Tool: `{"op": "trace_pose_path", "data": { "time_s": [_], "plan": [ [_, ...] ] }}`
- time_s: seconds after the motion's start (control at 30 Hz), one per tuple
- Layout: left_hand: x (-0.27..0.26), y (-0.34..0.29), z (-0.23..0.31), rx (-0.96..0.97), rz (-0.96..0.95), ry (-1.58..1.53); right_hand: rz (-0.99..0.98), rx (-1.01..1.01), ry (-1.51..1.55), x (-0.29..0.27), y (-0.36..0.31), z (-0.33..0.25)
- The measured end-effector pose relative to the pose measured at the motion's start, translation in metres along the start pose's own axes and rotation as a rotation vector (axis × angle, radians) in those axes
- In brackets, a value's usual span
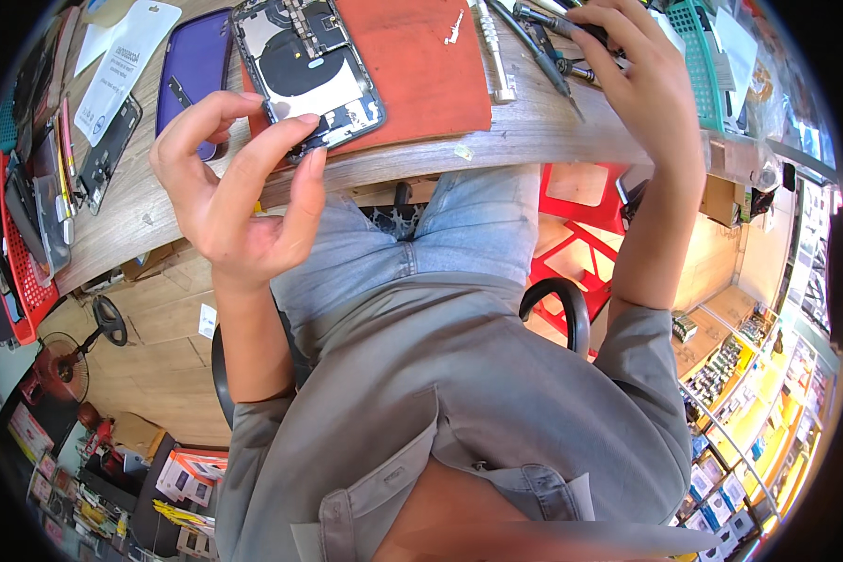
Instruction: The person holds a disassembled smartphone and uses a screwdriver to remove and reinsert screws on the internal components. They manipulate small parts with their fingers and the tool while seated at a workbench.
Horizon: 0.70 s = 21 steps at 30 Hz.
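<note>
An opened smartphone (311, 70) lies tilted on an orange-red mat (421, 75), its inner parts bare. My left hand (244, 187) is at its lower left corner, with fingertips on the edge and the thumb just below, gripping it lightly. At the far right of the bench, my right hand (646, 80) pinches the end of a grey screwdriver (545, 21) among several tools. Beside that lie a dark pen-like tool (543, 61) with a thin tip and a silver screwdriver (493, 47). Part of my right fingers is cut off by the upper edge.
A purple phone case (195, 66), a white packet (126, 70) and a dark phone part (110, 155) lie left of the mat. A red basket (30, 281) stands at far left, a teal basket (698, 66) at right. Small white pieces (454, 28) rest on the mat.
</note>
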<state>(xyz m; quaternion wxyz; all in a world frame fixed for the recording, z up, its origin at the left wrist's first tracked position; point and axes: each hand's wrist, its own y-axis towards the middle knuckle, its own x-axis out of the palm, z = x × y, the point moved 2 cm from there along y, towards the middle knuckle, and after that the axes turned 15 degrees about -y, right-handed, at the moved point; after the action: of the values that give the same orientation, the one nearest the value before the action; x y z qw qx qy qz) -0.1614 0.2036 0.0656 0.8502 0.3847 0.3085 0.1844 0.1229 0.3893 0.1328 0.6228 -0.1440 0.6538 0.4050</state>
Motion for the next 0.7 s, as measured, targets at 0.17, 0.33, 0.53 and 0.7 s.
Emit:
{"op": "trace_pose_path", "data": {
  "time_s": [0.17,0.33,0.53,0.7],
  "plan": [
    [0.001,-0.001,-0.003,0.006,0.039,-0.035,-0.201,-0.027,0.078,0.004,-0.027,0.021],
    [-0.007,-0.001,-0.003,0.019,-0.059,0.016,-0.233,0.008,0.074,0.018,-0.038,0.023],
    [-0.008,-0.001,-0.005,0.024,-0.046,0.024,0.062,0.282,0.283,0.002,-0.033,0.021],
    [-0.009,-0.001,-0.005,0.014,-0.063,0.041,0.413,0.359,0.965,-0.009,-0.022,-0.008]
  ]
}}
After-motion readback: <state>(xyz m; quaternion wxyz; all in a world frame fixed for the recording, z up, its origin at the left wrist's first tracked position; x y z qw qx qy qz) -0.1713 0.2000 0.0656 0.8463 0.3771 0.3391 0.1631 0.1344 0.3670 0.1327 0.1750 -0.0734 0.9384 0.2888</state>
